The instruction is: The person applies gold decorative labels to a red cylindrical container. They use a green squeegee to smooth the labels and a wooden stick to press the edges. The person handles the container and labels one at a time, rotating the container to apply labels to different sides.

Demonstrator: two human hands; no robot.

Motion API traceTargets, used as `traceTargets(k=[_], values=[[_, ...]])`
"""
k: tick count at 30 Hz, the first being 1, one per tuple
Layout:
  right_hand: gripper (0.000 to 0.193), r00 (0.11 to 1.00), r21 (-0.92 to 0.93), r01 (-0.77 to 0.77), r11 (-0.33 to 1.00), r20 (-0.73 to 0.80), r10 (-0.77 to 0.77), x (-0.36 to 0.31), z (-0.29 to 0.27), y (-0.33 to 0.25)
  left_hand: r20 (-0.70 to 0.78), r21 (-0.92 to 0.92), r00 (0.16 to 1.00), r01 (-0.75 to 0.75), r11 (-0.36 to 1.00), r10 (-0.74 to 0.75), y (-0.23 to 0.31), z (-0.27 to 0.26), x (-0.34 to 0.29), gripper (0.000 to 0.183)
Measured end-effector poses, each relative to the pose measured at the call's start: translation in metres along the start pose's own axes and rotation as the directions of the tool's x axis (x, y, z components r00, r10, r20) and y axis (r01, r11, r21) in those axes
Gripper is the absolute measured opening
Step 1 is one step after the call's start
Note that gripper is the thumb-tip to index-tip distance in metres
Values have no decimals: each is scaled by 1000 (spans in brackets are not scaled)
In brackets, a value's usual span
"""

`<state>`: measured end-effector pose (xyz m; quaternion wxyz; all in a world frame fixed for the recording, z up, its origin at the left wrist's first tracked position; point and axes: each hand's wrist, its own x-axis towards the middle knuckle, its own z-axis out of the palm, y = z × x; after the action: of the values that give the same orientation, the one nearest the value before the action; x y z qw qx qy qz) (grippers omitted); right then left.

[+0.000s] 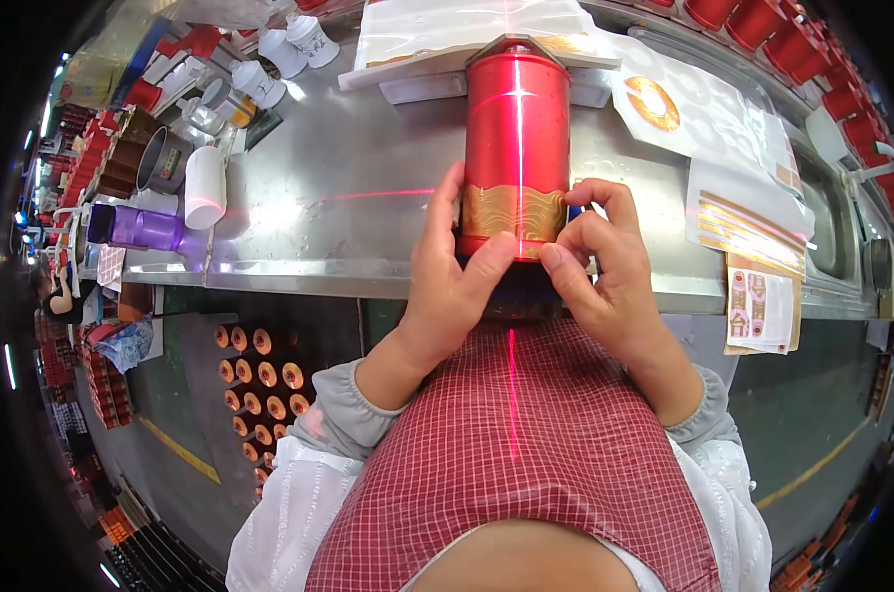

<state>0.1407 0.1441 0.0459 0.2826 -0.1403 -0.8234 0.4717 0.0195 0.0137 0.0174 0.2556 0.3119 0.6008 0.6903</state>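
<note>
A glossy red cylinder (518,118) lies with its near end toward me, in a holder with a dark angular plate (542,46) at its far end. Round its near part runs a gold band (506,210) with a wave pattern. My left hand (447,261) is wrapped along the cylinder's left side, its thumb pressing the band's lower edge. On the right, my right hand (609,261) has curled fingers at the band's right edge and its thumb at the lower right corner. A red laser line runs down the cylinder and onto my checked apron (526,424).
White sheets with gold stickers (652,104) and gold strips (752,232) lie at the right. Printed paper (760,308) hangs over the bench edge. At the left stand a white roll (205,187), a purple cup (141,227) and white bottles (312,39). Copper-topped pieces (266,373) stand below.
</note>
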Motion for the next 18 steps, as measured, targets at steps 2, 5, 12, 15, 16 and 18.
traceTargets(k=[2,5,12,15,16,18], values=[[13,1000,1,-2,1000,-2,2,0,0,0,-52,-70,997,-63,996,60,-2,-2,-4,67],[14,1000,-6,-1,1000,10,1,0,-1,2,-93,251,880,-432,866,466,-3,-12,-10,43],[20,985,57,-38,998,171,28,3,-19,12,418,592,627,-737,327,657,9,-24,-5,23],[24,944,150,-157,976,314,103,9,-36,23,509,560,588,-781,278,628,19,-26,1,24],[25,922,184,-208,961,364,130,10,-41,27,541,542,572,-798,265,617,21,-27,4,25],[24,912,201,-185,962,400,92,10,-47,34,600,506,539,-828,242,590,25,-28,9,26]])
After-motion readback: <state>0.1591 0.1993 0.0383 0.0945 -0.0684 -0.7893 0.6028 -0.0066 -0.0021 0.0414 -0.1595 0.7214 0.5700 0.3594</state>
